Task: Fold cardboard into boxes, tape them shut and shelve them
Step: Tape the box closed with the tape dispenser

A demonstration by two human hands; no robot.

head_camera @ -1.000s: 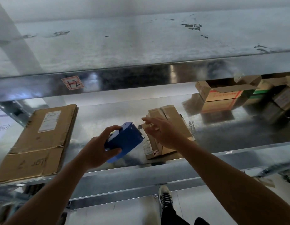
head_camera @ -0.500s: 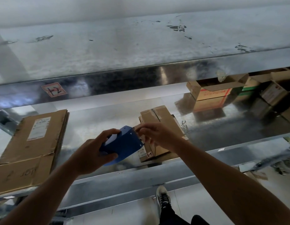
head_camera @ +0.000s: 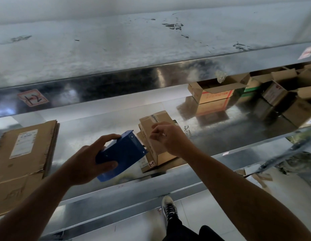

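Squarely on the metal shelf (head_camera: pixel 85 129), near its front edge, sits the small cardboard box (head_camera: pixel 149 124), a tape seam running along its top. The right hand (head_camera: pixel 170 138) hovers over the box's 3 o'clock side with fingers curled and fingertips drawn together; whether that grip pinches anything I cannot tell. At the box's 8 o'clock the left hand (head_camera: pixel 87 164) holds a blue tape dispenser (head_camera: pixel 121 152), its grip wrapped round the body, one corner just beside the box. Flattened cardboard (head_camera: pixel 24 153) lies at 9 o'clock, well apart. Open cartons (head_camera: pixel 214 91) stand at 2 o'clock, farther back.
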